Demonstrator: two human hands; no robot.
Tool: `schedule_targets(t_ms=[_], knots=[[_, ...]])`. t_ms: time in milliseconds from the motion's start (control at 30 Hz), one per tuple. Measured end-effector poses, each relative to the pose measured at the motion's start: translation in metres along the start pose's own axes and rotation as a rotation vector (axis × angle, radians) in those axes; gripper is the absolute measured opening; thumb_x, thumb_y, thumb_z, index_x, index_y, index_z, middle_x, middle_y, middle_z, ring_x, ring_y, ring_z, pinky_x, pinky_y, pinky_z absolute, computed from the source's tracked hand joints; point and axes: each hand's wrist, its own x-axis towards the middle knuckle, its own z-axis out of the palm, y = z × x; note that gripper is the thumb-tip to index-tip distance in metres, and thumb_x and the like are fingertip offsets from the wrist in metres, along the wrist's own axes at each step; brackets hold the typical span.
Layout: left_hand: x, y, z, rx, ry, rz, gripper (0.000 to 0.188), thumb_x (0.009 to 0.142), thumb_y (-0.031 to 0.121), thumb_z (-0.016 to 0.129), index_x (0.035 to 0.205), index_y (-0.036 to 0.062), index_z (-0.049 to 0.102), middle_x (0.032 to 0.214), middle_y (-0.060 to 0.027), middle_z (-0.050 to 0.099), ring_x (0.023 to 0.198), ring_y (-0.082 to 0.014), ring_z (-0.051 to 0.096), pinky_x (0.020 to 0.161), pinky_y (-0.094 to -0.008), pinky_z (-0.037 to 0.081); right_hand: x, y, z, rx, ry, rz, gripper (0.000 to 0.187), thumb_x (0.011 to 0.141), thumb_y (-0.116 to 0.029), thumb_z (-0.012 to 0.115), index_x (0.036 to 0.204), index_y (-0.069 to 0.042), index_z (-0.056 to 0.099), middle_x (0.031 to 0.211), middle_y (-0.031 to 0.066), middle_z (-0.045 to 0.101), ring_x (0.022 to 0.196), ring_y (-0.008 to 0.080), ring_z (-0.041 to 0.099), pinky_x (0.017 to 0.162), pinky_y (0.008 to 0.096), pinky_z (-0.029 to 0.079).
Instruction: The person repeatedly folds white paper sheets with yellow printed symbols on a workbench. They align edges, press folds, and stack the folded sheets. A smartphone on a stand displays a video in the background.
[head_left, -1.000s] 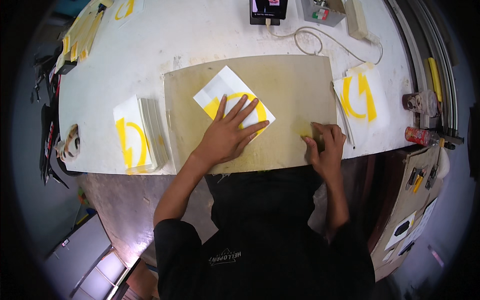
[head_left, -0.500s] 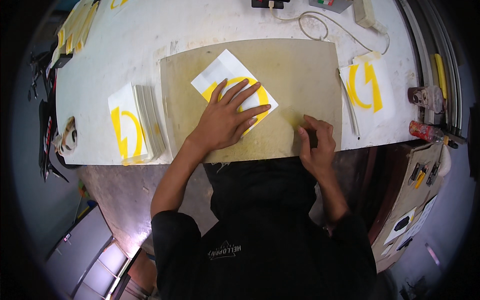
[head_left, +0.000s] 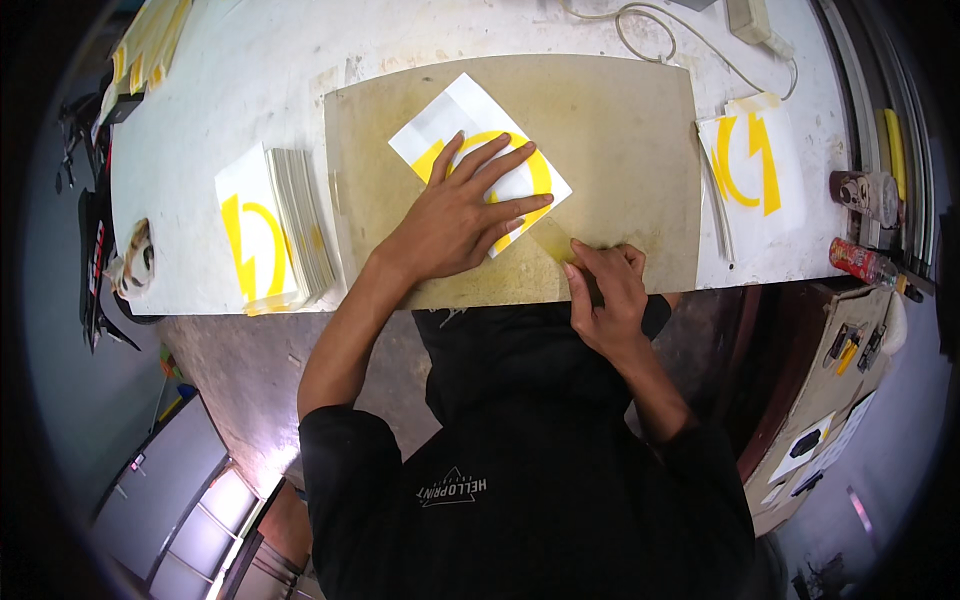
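Observation:
A white sheet with yellow shapes (head_left: 470, 105) lies turned at an angle on the brownish mat (head_left: 630, 120). My left hand (head_left: 450, 220) rests flat on it with fingers spread, covering part of the yellow print. Close to the sheet's lower right corner, my right hand (head_left: 610, 297) has thumb and forefinger pinched together. Between those fingertips is the end of a thin see-through strip (head_left: 552, 240) with a yellowish tint, which reaches toward the sheet's corner. Whether the strip touches the sheet, I cannot tell.
A thick stack of yellow-printed white sheets (head_left: 262, 230) stands left of the mat, and more printed sheets (head_left: 765, 160) lie to its right. A cable (head_left: 625, 35) curls at the back. A cup (head_left: 865, 195) and a bottle (head_left: 860, 262) are by the right edge.
My right hand has moved left, nearer the sheet's corner, bringing the see-through strip with it. My left hand stays flat on the sheet. The whole view has shifted slightly.

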Motion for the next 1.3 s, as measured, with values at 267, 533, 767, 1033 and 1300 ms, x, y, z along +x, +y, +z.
schedule_targets(t_ms=[267, 533, 767, 1033, 1300], knots=[[0.001, 0.001, -0.001, -0.027, 0.017, -0.011, 0.039, 0.098, 0.026, 0.06, 0.136, 0.0341, 0.065, 0.161, -0.0084, 0.038, 0.151, -0.031, 0.03, 0.125, -0.0563, 0.011, -0.002, -0.01, 0.013, -0.04, -0.063, -0.057, 0.034, 0.083, 0.0, 0.074, 0.116, -0.002, 0.069, 0.08, 0.0067, 0.062, 0.071, 0.0223, 0.058, 0.078, 0.038, 0.039], [0.0, 0.0, 0.001, -0.007, 0.02, -0.013, 0.038, 0.099, 0.027, 0.058, 0.136, 0.0335, 0.065, 0.161, -0.0081, 0.039, 0.151, -0.0309, 0.029, 0.126, -0.0555, 0.01, 0.017, 0.018, -0.006, -0.181, 0.057, -0.018, 0.033, 0.081, 0.005, 0.073, 0.114, -0.001, 0.07, 0.083, 0.0088, 0.066, 0.073, 0.023, 0.062, 0.079, 0.037, 0.043], [-0.001, 0.0, 0.002, -0.002, 0.021, -0.011, 0.038, 0.1, 0.027, 0.057, 0.136, 0.034, 0.066, 0.161, -0.0083, 0.039, 0.151, -0.0309, 0.03, 0.126, -0.0554, 0.01, 0.024, 0.026, -0.015, -0.238, 0.241, 0.059, 0.033, 0.081, 0.004, 0.074, 0.114, 0.0, 0.069, 0.084, 0.0104, 0.068, 0.071, 0.0241, 0.062, 0.077, 0.037, 0.043], [0.001, -0.001, 0.002, -0.035, 0.022, -0.005, 0.04, 0.098, 0.023, 0.06, 0.136, 0.0333, 0.066, 0.16, -0.0082, 0.039, 0.15, -0.0315, 0.03, 0.125, -0.0561, 0.011, -0.014, -0.019, 0.025, -0.08, -0.019, -0.068, 0.033, 0.082, 0.001, 0.071, 0.115, 0.0, 0.069, 0.083, 0.0066, 0.061, 0.073, 0.0228, 0.059, 0.079, 0.039, 0.042], [-0.001, -0.002, 0.002, -0.078, 0.04, 0.001, 0.041, 0.099, 0.022, 0.057, 0.139, 0.0287, 0.063, 0.158, -0.0094, 0.043, 0.149, -0.0322, 0.033, 0.125, -0.0557, 0.01, 0.012, 0.034, -0.014, -0.346, 0.187, 0.087, 0.033, 0.086, -0.001, 0.072, 0.119, -0.002, 0.069, 0.088, 0.0086, 0.069, 0.076, 0.0224, 0.061, 0.082, 0.0375, 0.043]])
